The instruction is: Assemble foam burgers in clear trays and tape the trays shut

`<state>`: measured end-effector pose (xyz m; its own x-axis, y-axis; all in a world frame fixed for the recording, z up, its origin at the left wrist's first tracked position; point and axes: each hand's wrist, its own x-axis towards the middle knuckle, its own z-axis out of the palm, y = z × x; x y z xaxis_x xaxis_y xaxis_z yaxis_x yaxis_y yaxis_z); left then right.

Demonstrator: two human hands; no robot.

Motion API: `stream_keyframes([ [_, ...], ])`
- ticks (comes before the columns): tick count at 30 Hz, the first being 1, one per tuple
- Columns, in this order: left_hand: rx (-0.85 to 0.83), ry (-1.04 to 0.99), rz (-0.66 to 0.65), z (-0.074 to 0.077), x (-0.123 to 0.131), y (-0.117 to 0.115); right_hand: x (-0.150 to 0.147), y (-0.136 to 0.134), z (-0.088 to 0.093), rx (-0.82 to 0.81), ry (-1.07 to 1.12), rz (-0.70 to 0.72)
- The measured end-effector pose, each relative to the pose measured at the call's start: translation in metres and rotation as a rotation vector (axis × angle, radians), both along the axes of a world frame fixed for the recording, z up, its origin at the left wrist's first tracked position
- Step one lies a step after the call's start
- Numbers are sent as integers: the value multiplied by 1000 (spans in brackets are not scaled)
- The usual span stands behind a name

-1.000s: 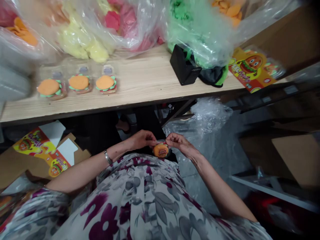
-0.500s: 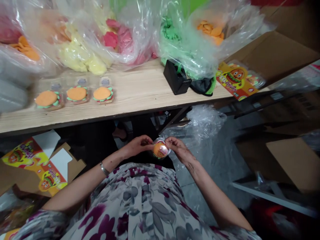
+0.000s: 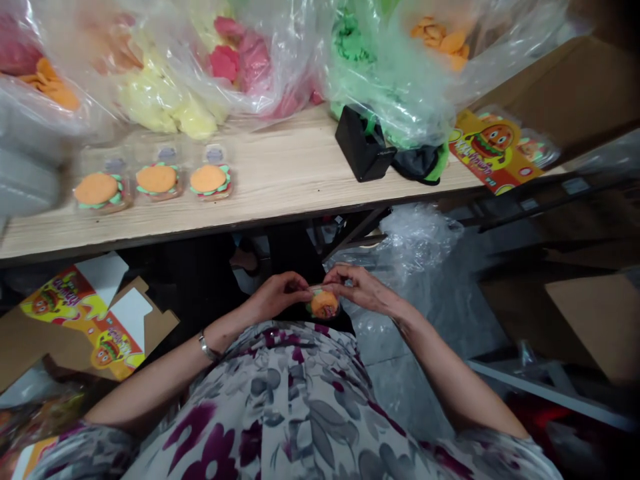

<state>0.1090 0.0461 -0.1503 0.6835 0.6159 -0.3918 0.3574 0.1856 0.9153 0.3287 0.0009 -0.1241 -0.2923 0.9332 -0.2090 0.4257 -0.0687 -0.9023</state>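
Close to my body, in front of the floral shirt, a small clear pack with an orange burger piece (image 3: 324, 304) is between my two hands. My left hand (image 3: 280, 293) pinches its left upper edge with thumb and fingers. My right hand (image 3: 357, 288) has its fingers closed at the pack's top right edge. On the wooden table (image 3: 280, 173), three clear packs with burger pieces stand in a row: a left one (image 3: 100, 190), a middle one (image 3: 158, 180) and a right one (image 3: 210, 179). Their lids are raised.
Plastic bags of yellow pieces (image 3: 160, 100), pink pieces (image 3: 255, 63) and green pieces (image 3: 370, 87) line the table's back. A black tape dispenser (image 3: 364, 143) sits near the front edge. Printed cartons (image 3: 65, 300) lie at lower left; a display box (image 3: 495, 150) is at right.
My right hand has shifted from the pack's right side to its top edge, its fingers now nearer my left hand. The pack has tilted slightly. The whole view has shifted a little.
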Motion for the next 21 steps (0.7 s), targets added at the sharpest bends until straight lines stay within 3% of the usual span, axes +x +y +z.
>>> stream_keyframes([
  [4,116,7,-1,7,4,-10,-10,4,14,26,-94,121],
  [10,353,-17,-76,15,6,-21,-18,-9,17,42,-202,132],
  [21,357,-29,-114,15,9,-28,-20,-21,13,23,-222,171],
])
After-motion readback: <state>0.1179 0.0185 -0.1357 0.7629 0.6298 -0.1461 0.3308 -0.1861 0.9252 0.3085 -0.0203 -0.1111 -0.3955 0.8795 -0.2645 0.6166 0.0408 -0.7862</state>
